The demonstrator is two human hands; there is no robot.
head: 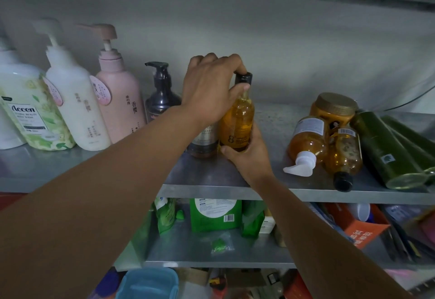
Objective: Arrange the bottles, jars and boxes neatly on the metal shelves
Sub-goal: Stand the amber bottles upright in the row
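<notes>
Nearest the lens: left forearm (94, 192), stretched toward the middle metal shelf (211, 176). Held the amber bottle (237, 119) upright there, just beside a brown bottle (203, 143). Pinched its black cap (244, 77) from above with the left hand (209, 86); wrapped the right hand (251, 157) round its base, hiding any contact with the shelf. Further left, upright: dark pump bottle (162, 96), pink pump bottle (120, 100). Well to the right, lying toppled: two amber bottles (308, 138) and green bottles (388, 152). Likely risks: knocking the brown neighbour if pressed too close; tipping over if let go off balance.
</notes>
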